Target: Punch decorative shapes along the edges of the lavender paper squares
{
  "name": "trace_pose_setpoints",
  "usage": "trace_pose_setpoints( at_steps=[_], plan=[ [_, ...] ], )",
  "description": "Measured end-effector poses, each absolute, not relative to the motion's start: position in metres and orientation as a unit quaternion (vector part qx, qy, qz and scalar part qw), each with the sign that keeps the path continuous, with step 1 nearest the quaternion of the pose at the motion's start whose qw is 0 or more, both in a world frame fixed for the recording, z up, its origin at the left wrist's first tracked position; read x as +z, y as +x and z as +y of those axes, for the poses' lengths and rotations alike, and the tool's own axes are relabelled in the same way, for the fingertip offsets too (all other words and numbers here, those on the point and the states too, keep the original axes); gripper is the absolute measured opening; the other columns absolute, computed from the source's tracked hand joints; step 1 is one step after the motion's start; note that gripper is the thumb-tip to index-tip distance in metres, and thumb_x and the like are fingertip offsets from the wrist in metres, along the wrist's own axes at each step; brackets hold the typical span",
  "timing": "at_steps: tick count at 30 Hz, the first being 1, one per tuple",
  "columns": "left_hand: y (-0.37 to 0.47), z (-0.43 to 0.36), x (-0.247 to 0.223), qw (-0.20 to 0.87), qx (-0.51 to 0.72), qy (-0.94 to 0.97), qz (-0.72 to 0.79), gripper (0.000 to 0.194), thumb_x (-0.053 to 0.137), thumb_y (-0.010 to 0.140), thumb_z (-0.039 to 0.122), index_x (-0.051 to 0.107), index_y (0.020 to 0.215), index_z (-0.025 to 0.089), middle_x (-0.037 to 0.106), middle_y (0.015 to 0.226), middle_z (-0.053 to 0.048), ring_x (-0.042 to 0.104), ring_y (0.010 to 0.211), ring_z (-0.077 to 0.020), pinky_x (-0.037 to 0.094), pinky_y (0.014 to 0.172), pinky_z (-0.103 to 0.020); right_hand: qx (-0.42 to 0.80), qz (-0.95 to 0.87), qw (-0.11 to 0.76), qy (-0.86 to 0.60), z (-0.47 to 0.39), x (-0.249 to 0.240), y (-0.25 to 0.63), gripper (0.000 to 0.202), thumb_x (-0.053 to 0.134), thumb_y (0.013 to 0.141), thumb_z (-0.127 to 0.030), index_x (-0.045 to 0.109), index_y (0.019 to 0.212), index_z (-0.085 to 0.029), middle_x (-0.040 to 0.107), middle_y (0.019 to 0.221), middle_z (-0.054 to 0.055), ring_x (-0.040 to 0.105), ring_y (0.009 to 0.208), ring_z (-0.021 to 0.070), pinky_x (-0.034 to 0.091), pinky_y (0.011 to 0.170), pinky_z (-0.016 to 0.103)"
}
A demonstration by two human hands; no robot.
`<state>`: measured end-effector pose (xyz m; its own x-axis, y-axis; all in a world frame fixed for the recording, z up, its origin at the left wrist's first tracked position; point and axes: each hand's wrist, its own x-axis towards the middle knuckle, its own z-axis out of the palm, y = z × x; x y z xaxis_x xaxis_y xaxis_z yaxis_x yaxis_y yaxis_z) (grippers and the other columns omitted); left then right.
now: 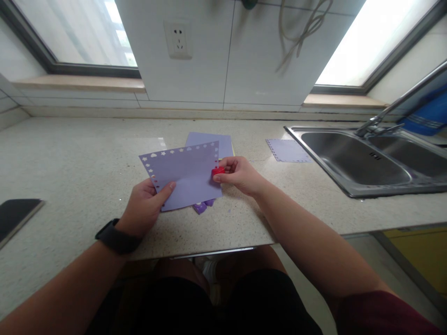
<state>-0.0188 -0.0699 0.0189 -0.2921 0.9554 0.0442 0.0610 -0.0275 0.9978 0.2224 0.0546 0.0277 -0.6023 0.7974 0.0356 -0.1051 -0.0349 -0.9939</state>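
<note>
My left hand (148,200) grips a sheet of purple paper (188,174) by its lower left corner, thumb on top. Small shapes such as clouds, stars and flowers are cut out along its left, top and upper right edges. In my right hand (239,173) is a red craft punch (218,172), closed between thumb and fingers at the sheet's right edge. Beneath the lower edge of the sheet, purple punches (200,207) lie on the counter, partly hidden. Behind it rests more purple paper (208,139), with a yellowish edge showing.
Another purple sheet with punched edges (288,150) lies on the speckled counter (87,163), left of the steel double sink (352,158). A dark flat object (19,215) is at the far left. A wall socket (179,39) and a hanging cable (307,30) are above.
</note>
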Motion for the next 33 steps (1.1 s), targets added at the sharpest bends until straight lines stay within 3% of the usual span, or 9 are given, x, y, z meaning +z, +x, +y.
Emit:
trace_pose_setpoints(
  at_steps=[33],
  plan=[
    [-0.0183, -0.0689, 0.0161, 0.397, 0.567, 0.441, 0.572, 0.049, 0.086, 0.077, 0.051, 0.077, 0.109, 0.016, 0.081, 0.106, -0.012, 0.076, 0.101, -0.0308, 0.062, 0.092, -0.042, 0.658, -0.601, 0.350, -0.288, 0.0552, 0.0294, 0.2233, 0.037, 0.097, 0.058, -0.030, 0.073, 0.083, -0.017, 0.075, 0.081, 0.001, 0.069, 0.073, 0.0121, 0.058, 0.076, 0.029]
  ],
)
